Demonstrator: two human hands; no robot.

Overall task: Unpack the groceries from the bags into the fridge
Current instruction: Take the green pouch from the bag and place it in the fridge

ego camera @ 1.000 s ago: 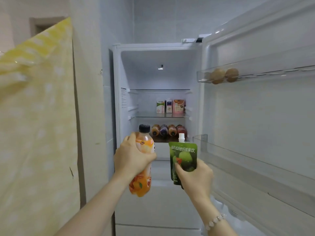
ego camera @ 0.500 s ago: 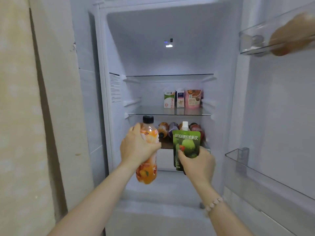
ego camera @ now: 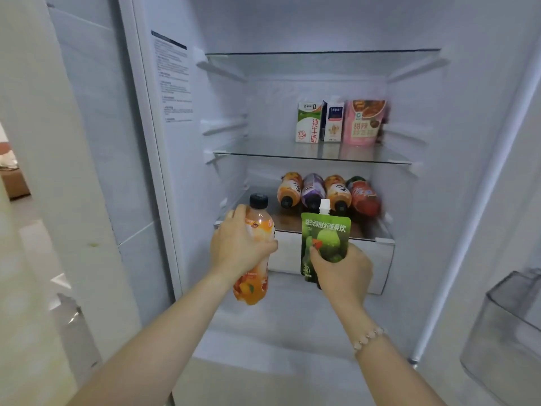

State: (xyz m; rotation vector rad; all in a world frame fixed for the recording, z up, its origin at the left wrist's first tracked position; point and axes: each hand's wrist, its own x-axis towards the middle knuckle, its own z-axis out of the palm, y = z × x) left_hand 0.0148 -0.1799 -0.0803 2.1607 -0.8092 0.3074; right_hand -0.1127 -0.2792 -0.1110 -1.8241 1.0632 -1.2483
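The fridge [ego camera: 181, 177] stands open in front of me. My left hand [ego camera: 238, 247] grips an orange juice bottle [ego camera: 254, 284] with a black cap, held upright before the lower shelf [ego camera: 370, 231]. To its right my right hand [ego camera: 341, 269] holds a green drink pouch [ego camera: 325, 234] with a white spout by its lower half. Both items hover just outside the shelf's front edge.
Several bottles [ego camera: 326, 193] lie on their sides at the back of the lower shelf. Two cartons [ego camera: 319, 121] and a pink pouch [ego camera: 364, 123] stand on the glass shelf [ego camera: 263, 152] above. A clear door bin [ego camera: 509, 323] juts out at the right. A drawer front [ego camera: 287, 259] sits under the shelf.
I have come closer to the fridge, which now fills the view. Both hands have carried the bottle and pouch forward toward the lower shelf.
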